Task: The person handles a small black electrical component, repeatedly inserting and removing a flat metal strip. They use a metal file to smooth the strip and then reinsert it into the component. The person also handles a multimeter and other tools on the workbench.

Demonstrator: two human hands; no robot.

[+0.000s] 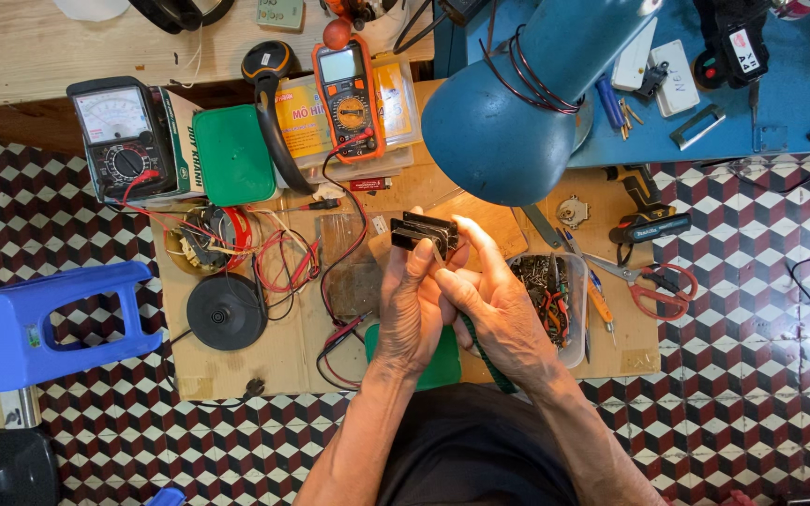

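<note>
Both my hands meet over the middle of a cardboard sheet (pixel 236 370) on the floor. My left hand (pixel 412 305) grips a small black laminated transformer core (pixel 424 232) from below. My right hand (pixel 494 305) pinches the same block from the right, thumb and fingers on its side. A dark green strap runs down under my right wrist. A green lid (pixel 442 365) lies under my hands.
A blue lamp shade (pixel 517 112) hangs just above the hands. An orange digital multimeter (pixel 349 94), an analog meter (pixel 119 136), a green box (pixel 232 155), red and black leads, a black disc (pixel 227 311), a clear parts tub (pixel 564 300), red scissors (pixel 658 286), a blue stool (pixel 39 323).
</note>
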